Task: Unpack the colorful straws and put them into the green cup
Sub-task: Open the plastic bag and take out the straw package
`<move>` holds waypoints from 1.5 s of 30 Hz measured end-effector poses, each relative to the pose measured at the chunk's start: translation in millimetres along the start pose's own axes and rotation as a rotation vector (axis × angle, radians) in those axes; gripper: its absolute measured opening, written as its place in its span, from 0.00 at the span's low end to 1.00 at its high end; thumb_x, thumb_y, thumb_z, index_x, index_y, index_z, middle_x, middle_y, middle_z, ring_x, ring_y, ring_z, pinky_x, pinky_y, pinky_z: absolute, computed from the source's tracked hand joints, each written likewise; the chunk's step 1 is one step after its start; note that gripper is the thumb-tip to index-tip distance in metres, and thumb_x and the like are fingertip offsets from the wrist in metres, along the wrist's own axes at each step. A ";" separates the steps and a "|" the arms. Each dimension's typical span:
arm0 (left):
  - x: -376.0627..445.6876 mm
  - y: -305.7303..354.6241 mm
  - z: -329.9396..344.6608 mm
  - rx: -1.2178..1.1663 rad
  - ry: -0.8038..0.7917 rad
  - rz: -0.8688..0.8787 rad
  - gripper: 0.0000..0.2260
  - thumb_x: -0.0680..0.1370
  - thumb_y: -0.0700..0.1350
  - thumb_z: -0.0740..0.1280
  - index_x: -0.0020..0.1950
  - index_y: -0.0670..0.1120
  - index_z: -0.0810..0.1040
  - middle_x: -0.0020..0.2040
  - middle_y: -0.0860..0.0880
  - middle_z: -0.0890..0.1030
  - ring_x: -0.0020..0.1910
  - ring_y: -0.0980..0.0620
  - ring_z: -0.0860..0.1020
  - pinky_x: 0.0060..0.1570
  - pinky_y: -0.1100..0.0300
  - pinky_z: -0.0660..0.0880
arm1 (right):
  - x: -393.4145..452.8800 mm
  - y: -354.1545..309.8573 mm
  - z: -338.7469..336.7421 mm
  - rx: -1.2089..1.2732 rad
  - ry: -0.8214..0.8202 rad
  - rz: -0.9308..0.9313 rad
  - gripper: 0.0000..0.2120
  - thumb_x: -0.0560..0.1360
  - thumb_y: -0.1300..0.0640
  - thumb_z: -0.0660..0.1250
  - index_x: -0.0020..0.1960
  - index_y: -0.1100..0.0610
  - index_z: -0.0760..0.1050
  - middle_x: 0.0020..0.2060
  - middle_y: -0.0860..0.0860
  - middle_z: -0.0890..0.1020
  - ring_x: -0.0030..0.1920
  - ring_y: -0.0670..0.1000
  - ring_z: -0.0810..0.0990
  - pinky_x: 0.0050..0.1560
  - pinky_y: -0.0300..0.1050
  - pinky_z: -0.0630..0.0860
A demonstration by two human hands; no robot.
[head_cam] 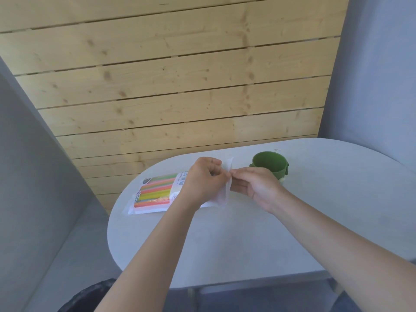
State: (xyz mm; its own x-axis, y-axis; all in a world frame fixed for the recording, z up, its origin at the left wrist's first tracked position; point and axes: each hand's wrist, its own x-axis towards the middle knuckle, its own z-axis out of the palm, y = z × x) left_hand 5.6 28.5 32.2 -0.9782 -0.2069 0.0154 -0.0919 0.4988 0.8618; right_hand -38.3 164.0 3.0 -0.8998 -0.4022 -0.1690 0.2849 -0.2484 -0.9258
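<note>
Head view: straw pack (pixel 155 194) flat on the tabletop (pixel 225 239), left of the cup (pixel 269 164) and well apart from it. Clear plastic, coloured straws (pixel 155 190) lying lengthwise inside in bands of green, pink, orange, yellow; printed white label near the end nearest the cup, partly hidden by the left hand. Open flap (pixel 227 183) of the pack standing up between the two hands, thin and translucent.

Left hand (pixel 203 181) over the pack's cup-side end, fingers curled, thumb and fingertips pinching the flap from the side away from the cup. Right hand (pixel 254 185) just in front of the cup, thumb and forefinger pinching the same flap from the cup side, other fingers loosely bent beneath. Fingertips of both hands all but meeting at the flap, each clamped on the plastic. Straws all inside the pack, none in the cup.

Cup green, upright, mouth open, a small lug on its side away from the pack; lower front hidden by the right hand. Pale round-ended tabletop under everything. Plank wall (pixel 171 75) beyond the cup, grey panels (pixel 33 176) at either side. Dark bin (pixel 90 298) at the lower edge, below the pack's side of the tabletop, only partly seen
</note>
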 end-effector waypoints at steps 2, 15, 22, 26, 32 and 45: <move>-1.5 -1.4 1.6 0.080 0.028 0.045 0.09 0.78 0.42 0.67 0.37 0.46 0.78 0.57 0.56 0.73 0.42 0.63 0.73 0.36 0.72 0.66 | 0.1 0.0 2.3 -0.064 0.014 -0.020 0.06 0.75 0.67 0.64 0.42 0.67 0.78 0.41 0.61 0.82 0.39 0.54 0.83 0.44 0.43 0.82; 3.9 -17.5 -26.5 0.195 0.154 0.112 0.15 0.76 0.43 0.66 0.32 0.38 0.72 0.36 0.47 0.73 0.35 0.52 0.69 0.33 0.61 0.61 | 1.3 -8.4 0.8 -0.124 0.069 -0.072 0.07 0.75 0.68 0.63 0.41 0.65 0.77 0.40 0.59 0.83 0.40 0.54 0.83 0.39 0.39 0.81; -6.9 -5.1 -11.6 0.161 0.081 0.135 0.13 0.73 0.55 0.73 0.34 0.49 0.76 0.38 0.53 0.71 0.32 0.57 0.69 0.27 0.71 0.62 | -4.7 -10.1 6.0 -0.131 -0.034 -0.049 0.06 0.75 0.68 0.64 0.41 0.64 0.78 0.40 0.58 0.83 0.39 0.53 0.84 0.41 0.39 0.81; -6.1 -3.3 -10.8 0.205 0.077 0.125 0.11 0.73 0.51 0.71 0.33 0.52 0.76 0.38 0.52 0.72 0.32 0.58 0.69 0.28 0.71 0.61 | -7.2 -10.1 7.6 -0.146 -0.045 -0.055 0.07 0.75 0.68 0.63 0.41 0.64 0.78 0.40 0.58 0.82 0.40 0.53 0.83 0.43 0.38 0.81; -10.7 2.0 -7.2 0.371 0.073 0.134 0.16 0.76 0.44 0.68 0.29 0.48 0.70 0.39 0.54 0.67 0.33 0.58 0.69 0.27 0.75 0.65 | -9.1 -3.7 12.5 -0.272 0.027 -0.097 0.05 0.74 0.68 0.65 0.41 0.65 0.78 0.39 0.57 0.83 0.39 0.53 0.84 0.44 0.35 0.81; -8.1 -6.5 -10.3 -0.034 0.332 0.099 0.12 0.75 0.40 0.67 0.33 0.48 0.72 0.61 0.52 0.79 0.50 0.54 0.78 0.39 0.71 0.69 | -3.0 -5.9 14.7 -0.207 0.135 -0.037 0.08 0.75 0.67 0.60 0.38 0.62 0.72 0.40 0.61 0.83 0.39 0.56 0.84 0.43 0.43 0.82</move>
State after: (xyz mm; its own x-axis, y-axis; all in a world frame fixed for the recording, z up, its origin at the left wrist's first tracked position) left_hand 16.0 18.3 31.7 -0.8677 -0.4245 0.2587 0.0117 0.5029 0.8643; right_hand -32.5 153.6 14.0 -0.9483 -0.2716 -0.1642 0.1896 -0.0699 -0.9794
